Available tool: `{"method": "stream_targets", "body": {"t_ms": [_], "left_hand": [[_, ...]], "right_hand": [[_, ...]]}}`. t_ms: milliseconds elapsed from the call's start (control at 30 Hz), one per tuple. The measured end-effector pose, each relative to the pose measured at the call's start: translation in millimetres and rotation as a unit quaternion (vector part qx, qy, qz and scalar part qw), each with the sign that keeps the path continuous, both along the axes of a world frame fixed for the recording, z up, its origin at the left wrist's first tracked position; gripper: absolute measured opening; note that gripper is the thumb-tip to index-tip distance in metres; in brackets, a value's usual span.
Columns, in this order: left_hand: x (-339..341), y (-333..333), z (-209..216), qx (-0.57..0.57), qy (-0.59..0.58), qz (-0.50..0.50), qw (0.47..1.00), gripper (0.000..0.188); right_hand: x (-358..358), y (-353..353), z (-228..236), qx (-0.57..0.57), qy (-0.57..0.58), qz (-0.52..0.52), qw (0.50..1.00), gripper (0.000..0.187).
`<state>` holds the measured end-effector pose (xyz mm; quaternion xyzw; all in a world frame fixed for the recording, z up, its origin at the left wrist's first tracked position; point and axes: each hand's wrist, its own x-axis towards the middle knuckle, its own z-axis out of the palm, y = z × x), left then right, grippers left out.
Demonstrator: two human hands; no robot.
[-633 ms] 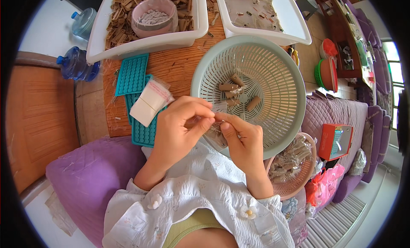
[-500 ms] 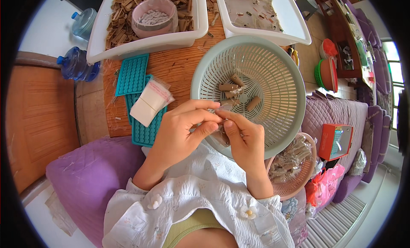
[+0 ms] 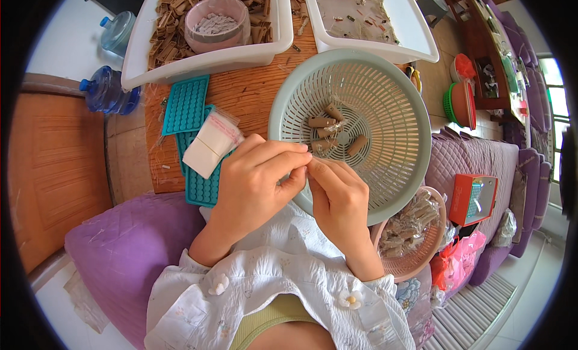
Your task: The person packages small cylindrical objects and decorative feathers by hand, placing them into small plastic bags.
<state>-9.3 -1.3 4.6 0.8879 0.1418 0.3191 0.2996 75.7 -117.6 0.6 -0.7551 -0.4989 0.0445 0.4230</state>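
My left hand [image 3: 256, 175] and my right hand [image 3: 340, 196] meet at the fingertips above the near left rim of a grey-green plastic colander [image 3: 412, 109]. Both are closed in a pinch. Whatever lies between the fingers is hidden or too small to make out. Several short brown cylinders [image 3: 357, 146], some in clear plastic wrap, rest on the colander's bottom beyond my fingertips. Left of my left hand, a banded stack of clear plastic bags [image 3: 208, 151] lies on teal trays [image 3: 185, 106] with round bumps.
Two white bins stand at the back: the left bin [image 3: 205, 65] has brown pieces and a pink tub [image 3: 218, 26], the right bin [image 3: 355, 12] small scattered bits. A pink basket [image 3: 415, 268] of wrapped brown pieces sits right of my right forearm. A purple cushion [image 3: 132, 253] is at left.
My hands have drawn closer, with the right wrist turned and its fingers now tucked against the left fingertips. The clear-wrapped brownish piece that showed under the fingers is now out of sight.
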Motion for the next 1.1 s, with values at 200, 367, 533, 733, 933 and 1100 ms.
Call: {"method": "stream_targets", "body": {"t_ms": [200,367,533,733,933,1100], "left_hand": [[-4.5,5.1,-0.8,-0.309,0.048,-0.017,0.950,0.007],[-10.9,14.5,-19.8,-0.398,-0.101,-0.014,0.912,0.007],[-21.0,28.8,-12.0,-0.525,-0.234,-0.002,0.818,0.012],[-9.9,-8.7,-12.0,0.014,-0.152,-0.003,0.988,0.028],[-5.7,-10.9,-13.9,-0.060,-0.121,0.018,0.991,0.025],[-8.5,0.0,2.0,-0.209,-0.042,-0.055,0.975,0.016]], "right_hand": [[-5.2,-3.2,4.1,-0.024,0.006,0.013,1.000,0.026],[-1.1,-5.7,11.0,-0.023,0.070,0.019,0.997,0.024],[-0.6,-11.6,6.4,0.010,0.198,-0.036,0.980,0.018],[-4.5,-8.5,10.7,0.004,0.271,-0.072,0.960,0.019],[-5.6,-4.6,11.2,0.028,0.099,-0.036,0.994,0.024],[-3.2,-4.8,10.7,0.019,0.073,-0.026,0.997,0.024]]}}
